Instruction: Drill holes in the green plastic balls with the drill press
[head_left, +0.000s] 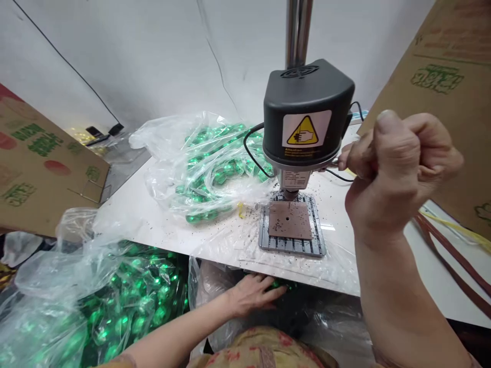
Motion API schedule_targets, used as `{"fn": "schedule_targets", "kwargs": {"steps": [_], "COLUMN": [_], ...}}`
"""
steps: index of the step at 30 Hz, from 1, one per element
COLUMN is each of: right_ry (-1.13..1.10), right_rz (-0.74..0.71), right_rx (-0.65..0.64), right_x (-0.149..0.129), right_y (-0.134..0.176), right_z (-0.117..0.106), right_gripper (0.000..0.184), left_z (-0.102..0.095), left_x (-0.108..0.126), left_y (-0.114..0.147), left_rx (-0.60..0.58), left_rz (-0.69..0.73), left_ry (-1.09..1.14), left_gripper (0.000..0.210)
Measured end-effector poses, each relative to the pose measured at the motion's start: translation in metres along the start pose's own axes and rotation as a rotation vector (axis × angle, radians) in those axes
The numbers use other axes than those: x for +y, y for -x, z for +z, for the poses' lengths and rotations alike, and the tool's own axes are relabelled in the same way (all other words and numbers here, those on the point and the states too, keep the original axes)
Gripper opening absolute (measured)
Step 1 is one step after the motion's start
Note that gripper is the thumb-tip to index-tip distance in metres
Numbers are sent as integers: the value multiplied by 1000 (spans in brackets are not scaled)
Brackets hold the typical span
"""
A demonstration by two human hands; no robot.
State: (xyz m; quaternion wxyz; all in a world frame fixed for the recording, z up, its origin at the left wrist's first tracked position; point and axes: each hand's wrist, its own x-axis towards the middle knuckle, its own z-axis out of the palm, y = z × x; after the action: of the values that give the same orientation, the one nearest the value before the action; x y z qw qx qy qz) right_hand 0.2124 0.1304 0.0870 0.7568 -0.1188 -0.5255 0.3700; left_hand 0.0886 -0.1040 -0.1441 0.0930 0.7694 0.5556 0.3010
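A small bench drill press (309, 112) with a dark grey housing stands on the white table. My right hand (402, 158) is raised beside it, closed in a fist around the drill press handle (334, 163); most of the handle is hidden by the fingers. Below the chuck, a brown board (280, 227) with a small dark hole lies on the slotted metal base (318, 249). My left hand (253, 295) is low at the table's front edge, fingers spread and pointing away from me. It touches or hovers over shiny green balls (282, 282); its fingertips are partly hidden.
Clear plastic bags of green balls lie on the table (207, 168) and at lower left (134, 291). Dark shavings surround the base. Cardboard boxes stand left (49, 168) and right (441, 102). A power cable (249, 148) hangs beside the drill. Brown straps (456, 258) lie at right.
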Motion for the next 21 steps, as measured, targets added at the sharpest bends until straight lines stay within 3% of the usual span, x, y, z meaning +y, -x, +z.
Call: {"fn": "schedule_targets", "kwargs": {"steps": [3, 4, 5, 7, 8, 10, 11, 15, 18, 21], "right_ry": [-2, 6, 17, 38, 43, 48, 51, 53, 52, 58], "right_rz": [-25, -34, -41, -42, -41, -42, -44, -32, -27, -35], "right_rx": [-6, -5, -5, -13, -14, -13, -6, 19, 15, 25], "right_x": [1, 1, 1, 2, 2, 2, 2, 3, 4, 4], "right_y": [1, 1, 1, 2, 2, 3, 3, 3, 3, 3], "right_z": [0, 0, -1, -1, -1, -2, -2, -4, -4, -4], "right_gripper": [37, 37, 36, 35, 35, 35, 35, 36, 36, 37], "left_z": [-23, -35, -49, -80, -95, -123, -133, -149, -145, -140], "left_x": [-9, -15, -23, -50, -66, -103, -120, -166, -178, -185], "left_y": [-16, -29, -46, -89, -112, -155, -172, -207, -214, -223], "left_rx": [137, 232, 329, 417, 377, 174, 127, 63, 103, 167], "left_rz": [328, 328, 258, -49, -244, -686, -762, -886, -893, -846], "left_ry": [-111, -102, -82, -116, -172, -322, -347, -432, -498, -419], "left_gripper": [38, 34, 31, 25, 24, 31, 31, 25, 41, 57]}}
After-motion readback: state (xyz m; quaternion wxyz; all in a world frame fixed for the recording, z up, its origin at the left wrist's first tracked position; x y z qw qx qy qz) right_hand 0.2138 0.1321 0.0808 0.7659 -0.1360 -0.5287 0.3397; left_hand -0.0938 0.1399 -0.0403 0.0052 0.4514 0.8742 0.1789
